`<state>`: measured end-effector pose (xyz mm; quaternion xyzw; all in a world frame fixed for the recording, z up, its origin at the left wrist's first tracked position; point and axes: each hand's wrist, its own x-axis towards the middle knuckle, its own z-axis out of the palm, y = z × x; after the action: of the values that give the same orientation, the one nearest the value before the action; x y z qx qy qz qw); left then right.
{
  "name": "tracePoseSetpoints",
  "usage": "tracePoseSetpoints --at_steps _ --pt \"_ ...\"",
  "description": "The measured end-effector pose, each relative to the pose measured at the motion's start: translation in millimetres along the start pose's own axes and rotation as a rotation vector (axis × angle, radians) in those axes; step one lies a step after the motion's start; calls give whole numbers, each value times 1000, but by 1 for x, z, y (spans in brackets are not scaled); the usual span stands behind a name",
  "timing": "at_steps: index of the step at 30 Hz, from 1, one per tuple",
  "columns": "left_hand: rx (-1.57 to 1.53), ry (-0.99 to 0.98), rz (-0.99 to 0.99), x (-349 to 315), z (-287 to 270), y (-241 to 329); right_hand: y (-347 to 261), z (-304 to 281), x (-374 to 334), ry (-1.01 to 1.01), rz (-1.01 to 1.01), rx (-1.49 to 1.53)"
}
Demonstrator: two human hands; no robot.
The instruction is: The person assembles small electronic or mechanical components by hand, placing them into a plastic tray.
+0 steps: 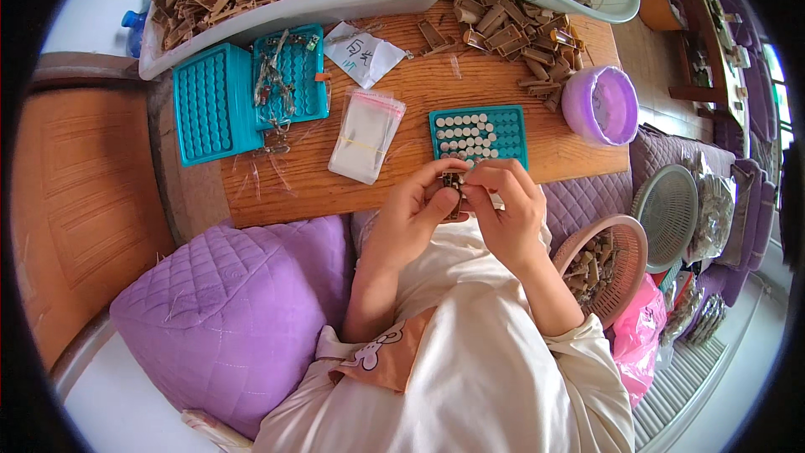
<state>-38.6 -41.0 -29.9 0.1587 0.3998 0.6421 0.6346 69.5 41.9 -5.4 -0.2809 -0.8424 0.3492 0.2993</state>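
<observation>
Close to my body, just past the table's near edge, my left hand (407,222) is closed around a small dark piece with metal parts (453,181). My right hand (509,211) pinches at the same piece from the other side, thumb and fingertips together. Fingers cover much of the piece, so its exact kind does not show. Right behind my fingertips a teal tray (513,136) lies on the wooden table (402,176). Rows of small white round discs (464,129) fill part of its wells.
Left on the table are teal trays (214,105), wired metal parts (272,75) and banded clear bags (366,138). A white bin (335,8) of brown plastic pieces stands behind. Loose brown pieces (511,29) and a purple bowl (620,105) are right; a pink basket (633,260) sits nearer.
</observation>
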Motion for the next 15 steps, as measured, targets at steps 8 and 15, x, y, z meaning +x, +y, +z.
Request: tracePoseSetpoints --at_steps 8,15 --pt "-15 -27 -32 -2 4 -1 9 0 -9 55 -123 -25" --pt "90 -39 -69 1 -2 -5 6 -12 -2 -115 81 13"
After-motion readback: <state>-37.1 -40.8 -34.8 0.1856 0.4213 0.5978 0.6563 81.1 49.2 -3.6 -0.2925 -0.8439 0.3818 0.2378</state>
